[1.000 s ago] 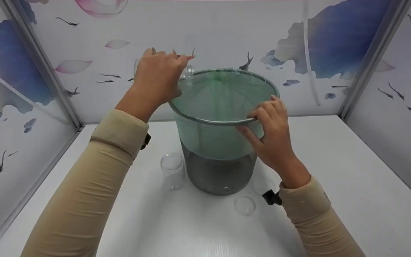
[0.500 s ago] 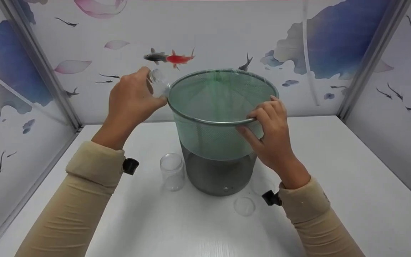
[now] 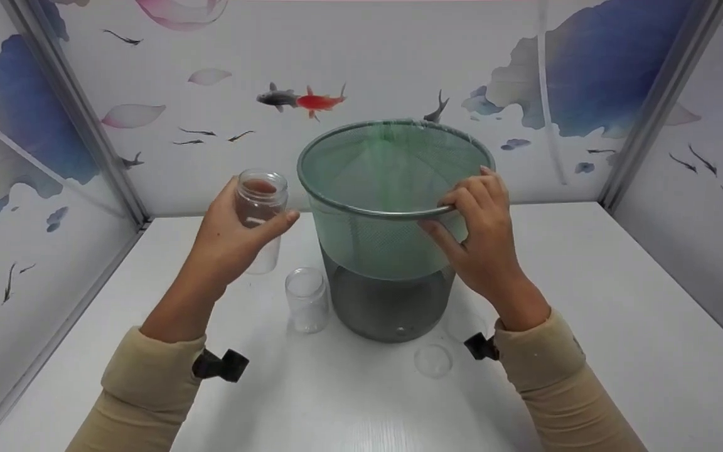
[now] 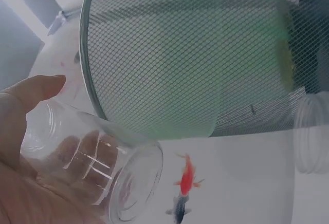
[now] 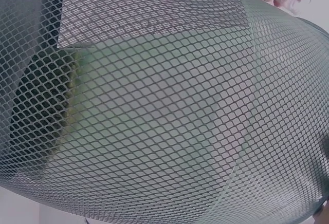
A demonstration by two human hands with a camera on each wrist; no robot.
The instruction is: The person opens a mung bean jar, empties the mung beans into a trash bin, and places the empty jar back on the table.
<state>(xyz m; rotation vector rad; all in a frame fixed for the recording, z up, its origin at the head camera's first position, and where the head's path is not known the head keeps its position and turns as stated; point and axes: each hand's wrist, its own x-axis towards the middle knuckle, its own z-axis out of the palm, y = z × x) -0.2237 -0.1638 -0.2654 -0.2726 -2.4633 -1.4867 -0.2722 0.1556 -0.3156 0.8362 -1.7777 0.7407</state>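
My left hand [image 3: 220, 248] holds a clear, screw-necked jar [image 3: 264, 199] with its mouth up, beside the left of a dark mesh trash bin [image 3: 393, 317]. The left wrist view shows fingers behind the see-through jar [image 4: 97, 157] and the thumb apart from it near the neck. A green bag [image 3: 377, 248] lines the bin and folds over its rim. At the near right of that rim, my right hand [image 3: 486, 235] pinches it, thumb outside and fingers over the top. Mesh fills the right wrist view, with the right hand mostly hidden.
A second clear jar [image 3: 307, 307], without a lid, stands on the white table [image 3: 336, 402] at the bin's near left. A clear round lid [image 3: 433, 361] lies in front of the bin, with another faint clear disc [image 3: 465, 324] near the right wrist. Printed panels enclose the table.
My left hand has come down and left from above the bin's rim, turning the jar from lying sideways to mouth up. The right hand stays on the rim.
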